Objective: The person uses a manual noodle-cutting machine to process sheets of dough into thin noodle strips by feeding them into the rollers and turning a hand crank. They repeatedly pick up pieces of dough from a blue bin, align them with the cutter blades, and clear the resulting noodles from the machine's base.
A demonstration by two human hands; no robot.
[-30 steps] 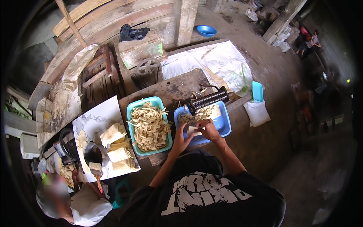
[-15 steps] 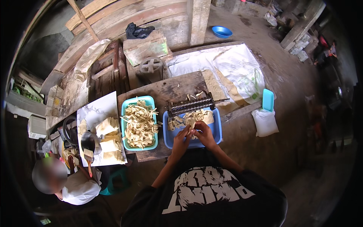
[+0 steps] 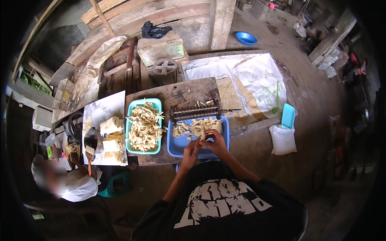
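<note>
Packed dirt floor [image 3: 313, 104] around a rough wooden workbench [image 3: 189, 90], thick timber post [image 3: 222, 20] behind it, slanted wooden planks [image 3: 132, 16] beyond, daylight falling from above.

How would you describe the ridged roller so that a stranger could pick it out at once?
Start at the dark wooden table. Along the far rim of the blue plastic tray, where both hands work, lies a dark ridged metal roller with a thin rod at its right end. Unlike the pale cut strips beside it, it is dark, long and grooved.
</note>
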